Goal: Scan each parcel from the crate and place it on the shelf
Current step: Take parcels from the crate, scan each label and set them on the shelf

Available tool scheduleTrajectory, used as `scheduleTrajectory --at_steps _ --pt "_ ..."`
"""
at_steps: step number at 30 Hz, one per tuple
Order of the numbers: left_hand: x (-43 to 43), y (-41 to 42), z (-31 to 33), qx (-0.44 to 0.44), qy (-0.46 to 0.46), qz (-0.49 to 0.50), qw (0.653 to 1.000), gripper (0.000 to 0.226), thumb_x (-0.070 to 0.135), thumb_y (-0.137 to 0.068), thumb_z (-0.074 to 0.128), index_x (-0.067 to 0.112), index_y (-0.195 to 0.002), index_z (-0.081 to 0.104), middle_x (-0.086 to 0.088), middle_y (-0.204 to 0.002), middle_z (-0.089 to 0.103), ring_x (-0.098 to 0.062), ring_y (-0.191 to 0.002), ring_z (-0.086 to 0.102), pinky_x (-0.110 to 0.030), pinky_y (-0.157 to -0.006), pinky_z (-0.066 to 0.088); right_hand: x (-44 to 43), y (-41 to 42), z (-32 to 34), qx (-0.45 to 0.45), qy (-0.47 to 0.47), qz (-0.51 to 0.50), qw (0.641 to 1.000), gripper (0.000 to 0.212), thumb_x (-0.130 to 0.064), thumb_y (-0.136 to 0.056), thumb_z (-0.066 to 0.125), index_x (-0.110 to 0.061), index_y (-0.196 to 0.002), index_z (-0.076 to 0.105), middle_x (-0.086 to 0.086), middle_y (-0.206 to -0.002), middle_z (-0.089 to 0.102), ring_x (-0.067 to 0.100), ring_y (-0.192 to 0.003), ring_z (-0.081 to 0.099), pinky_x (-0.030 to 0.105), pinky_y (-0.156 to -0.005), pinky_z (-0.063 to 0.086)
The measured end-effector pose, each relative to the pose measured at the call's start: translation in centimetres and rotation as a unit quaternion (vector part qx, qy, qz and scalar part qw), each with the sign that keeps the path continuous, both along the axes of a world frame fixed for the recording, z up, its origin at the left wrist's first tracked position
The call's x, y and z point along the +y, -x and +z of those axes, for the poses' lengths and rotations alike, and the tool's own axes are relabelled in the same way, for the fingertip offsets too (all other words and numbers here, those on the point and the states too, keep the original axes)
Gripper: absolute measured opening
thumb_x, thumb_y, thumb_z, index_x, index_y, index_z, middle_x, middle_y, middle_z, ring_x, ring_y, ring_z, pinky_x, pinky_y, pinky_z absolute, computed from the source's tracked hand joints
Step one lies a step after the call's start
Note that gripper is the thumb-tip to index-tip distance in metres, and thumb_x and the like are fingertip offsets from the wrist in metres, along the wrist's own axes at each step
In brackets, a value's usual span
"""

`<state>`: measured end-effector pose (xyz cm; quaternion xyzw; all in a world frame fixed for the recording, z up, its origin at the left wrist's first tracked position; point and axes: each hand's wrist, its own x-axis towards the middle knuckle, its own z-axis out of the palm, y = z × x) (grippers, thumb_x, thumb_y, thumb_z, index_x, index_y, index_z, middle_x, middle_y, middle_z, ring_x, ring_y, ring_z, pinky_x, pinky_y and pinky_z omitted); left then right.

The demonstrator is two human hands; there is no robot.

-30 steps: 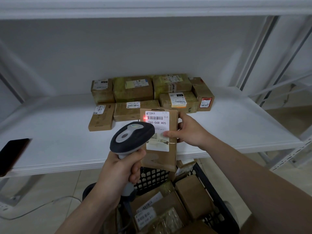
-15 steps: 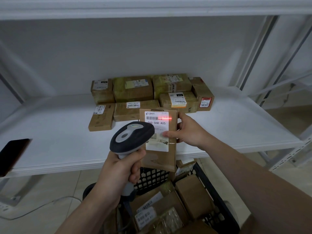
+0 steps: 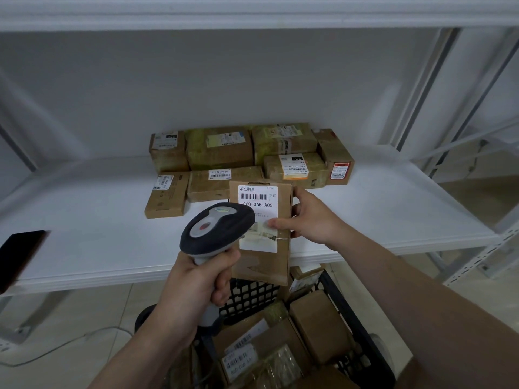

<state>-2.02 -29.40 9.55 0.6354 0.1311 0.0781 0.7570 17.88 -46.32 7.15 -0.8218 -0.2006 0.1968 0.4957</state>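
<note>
My right hand [image 3: 310, 219] holds a flat brown parcel [image 3: 264, 256] upright in front of the white shelf [image 3: 84, 242], thumb on its white label reading 060-06B-A05. My left hand [image 3: 196, 284] grips the handle of a grey and black barcode scanner [image 3: 216, 228], whose head points at the label and covers the parcel's lower left. No red beam shows on the label. Below, the black mesh crate [image 3: 362, 341] holds several more brown parcels.
Several brown parcels [image 3: 244, 158] sit grouped at the back middle of the shelf. A black phone [image 3: 19, 256] lies at the shelf's left front edge. White shelf uprights stand at the right. A cable runs across the tiled floor at lower left.
The red scan line that crossed the barcode has gone out. The parcel and both hands have hardly moved.
</note>
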Motion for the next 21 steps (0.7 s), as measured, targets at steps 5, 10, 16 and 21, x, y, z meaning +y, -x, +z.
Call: scheduleTrajectory --at_steps 5,10,16,21 --pt "0.11 0.07 -0.05 0.001 -0.003 -0.003 1.0 0.018 0.026 -0.077 0.076 0.012 -0.073 0.066 -0.012 -0.056 0.042 -0.018 -0.044 0.037 -0.03 -0.045 0.035 -0.01 0.1 -0.01 -0.005 0.0 0.001 1.0 0.077 -0.029 -0.078 0.091 -0.028 -0.139 0.044 0.002 -0.121 0.074 0.02 -0.096 0.076 0.045 -0.082 0.065" --pt "0.08 0.08 0.0 -0.002 -0.003 -0.004 1.0 0.022 0.027 -0.076 0.073 0.007 -0.078 0.064 -0.012 -0.056 0.041 -0.018 -0.044 0.036 -0.029 -0.045 0.035 0.01 0.14 0.04 -0.008 0.001 0.002 1.0 0.077 -0.028 -0.079 0.09 -0.028 -0.14 0.043 0.002 -0.122 0.073 0.02 -0.098 0.076 0.045 -0.083 0.065" --pt "0.13 0.12 0.01 0.001 -0.014 -0.003 1.0 0.023 0.027 -0.077 0.076 0.008 -0.073 0.063 -0.012 -0.056 0.042 -0.018 -0.044 0.037 -0.029 -0.044 0.036 0.01 -0.01 -0.19 -0.009 0.0 0.003 1.0 0.077 -0.031 -0.077 0.091 -0.028 -0.138 0.044 0.001 -0.119 0.075 0.02 -0.096 0.076 0.046 -0.083 0.065" --pt "0.16 0.1 -0.07 0.002 -0.012 0.002 1.0 0.021 0.022 -0.086 0.077 0.01 -0.074 0.063 -0.012 -0.056 0.042 -0.018 -0.044 0.037 -0.029 -0.045 0.036 0.06 -0.09 -0.35 -0.006 -0.006 0.002 1.0 0.075 -0.03 -0.076 0.092 -0.028 -0.136 0.046 0.002 -0.117 0.075 0.02 -0.095 0.077 0.047 -0.083 0.064"
